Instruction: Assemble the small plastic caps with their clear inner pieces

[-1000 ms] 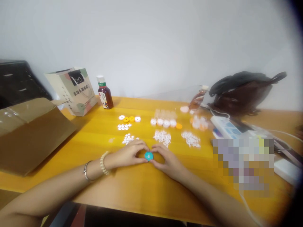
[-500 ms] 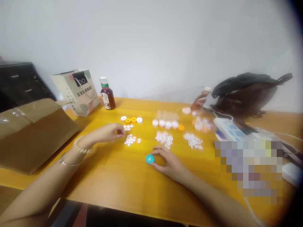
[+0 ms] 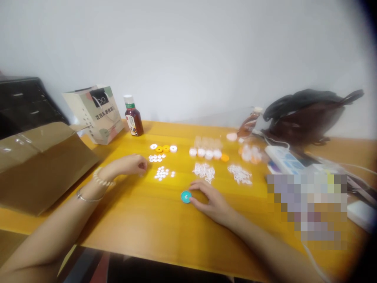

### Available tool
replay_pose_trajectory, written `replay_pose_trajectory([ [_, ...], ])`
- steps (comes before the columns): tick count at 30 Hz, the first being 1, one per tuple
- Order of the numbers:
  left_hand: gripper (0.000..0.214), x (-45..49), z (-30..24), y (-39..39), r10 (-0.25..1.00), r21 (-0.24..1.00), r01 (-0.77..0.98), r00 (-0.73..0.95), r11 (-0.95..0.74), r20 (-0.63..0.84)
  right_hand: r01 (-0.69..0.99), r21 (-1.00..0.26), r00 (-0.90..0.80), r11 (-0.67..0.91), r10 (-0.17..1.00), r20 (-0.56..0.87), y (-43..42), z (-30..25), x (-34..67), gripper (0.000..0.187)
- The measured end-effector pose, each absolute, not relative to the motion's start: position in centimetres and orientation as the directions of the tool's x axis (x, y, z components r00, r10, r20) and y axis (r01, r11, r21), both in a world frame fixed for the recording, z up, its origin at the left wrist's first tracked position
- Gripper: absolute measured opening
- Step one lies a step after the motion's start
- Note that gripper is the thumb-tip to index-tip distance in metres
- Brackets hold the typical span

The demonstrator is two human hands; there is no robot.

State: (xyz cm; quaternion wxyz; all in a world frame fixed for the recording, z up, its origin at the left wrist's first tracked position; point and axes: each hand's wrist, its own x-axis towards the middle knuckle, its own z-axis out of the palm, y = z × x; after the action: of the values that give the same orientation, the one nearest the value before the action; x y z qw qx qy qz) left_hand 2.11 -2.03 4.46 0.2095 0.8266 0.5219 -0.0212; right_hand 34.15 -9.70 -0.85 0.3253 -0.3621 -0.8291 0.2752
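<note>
My right hand (image 3: 210, 200) lies low over the table, thumb and index finger around the edge of a round teal disc (image 3: 185, 197) with a small pale piece at its centre. Curled fingers close my left hand (image 3: 136, 165), just left of the small white pieces; whether anything is inside is hidden. A group of small white pieces with raised middles (image 3: 157, 158) sits to its right. Below that group are scattered small white discs (image 3: 161, 173). Farther right lie a pile of white clip-like parts (image 3: 204, 171) and another white pile (image 3: 240, 175).
White and orange round wheels (image 3: 163, 149) stand in a row behind, with more pale wheels (image 3: 205, 153) to their right. A dark-red bottle (image 3: 134, 122), a paper bag (image 3: 101, 114) and a cardboard box (image 3: 41, 165) are left. A power strip (image 3: 284, 160) and a dark bag (image 3: 306, 118) are right.
My left hand has drawn back leftward from the small white pieces, leaving more of them visible. My right hand and the teal disc stay almost in place.
</note>
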Motion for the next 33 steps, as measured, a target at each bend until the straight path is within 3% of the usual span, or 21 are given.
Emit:
replay_pose_trajectory([
  [7,0.012,2.7,4.8,-2.4,0.861,0.39,0.839,0.474,-0.38,-0.182,0.386,-0.718,-0.492,0.579,0.788,0.371,-9.6,-1.0,34.2,0.016],
  [13,0.016,9.4,3.9,-6.4,0.854,0.761,0.496,0.5,-0.419,0.144,0.352,-0.813,-0.296,0.465,0.879,0.374,-10.1,-0.6,33.5,0.01],
  [18,0.015,14.3,0.9,-9.7,0.859,0.932,0.221,0.489,-0.286,0.148,0.261,-0.905,-0.312,0.335,0.917,0.249,-11.0,-0.4,32.7,0.01],
  [22,0.014,14.7,0.0,-10.0,0.881,0.936,0.189,0.432,-0.295,0.191,0.183,-0.965,-0.313,0.188,0.942,0.124,-11.3,-0.5,32.6,0.012],
  [28,0.016,14.6,0.0,-9.9,0.878,0.903,0.233,0.41,-0.362,0.247,0.092,-0.992,-0.311,0.09,0.949,0.057,-11.2,-0.4,32.5,0.015],
  [33,0.015,14.4,0.4,-10.2,0.82,0.792,0.316,0.443,-0.522,0.364,0.061,-0.997,-0.317,0.052,0.948,0.03,-10.9,-0.4,32.6,0.014],
])
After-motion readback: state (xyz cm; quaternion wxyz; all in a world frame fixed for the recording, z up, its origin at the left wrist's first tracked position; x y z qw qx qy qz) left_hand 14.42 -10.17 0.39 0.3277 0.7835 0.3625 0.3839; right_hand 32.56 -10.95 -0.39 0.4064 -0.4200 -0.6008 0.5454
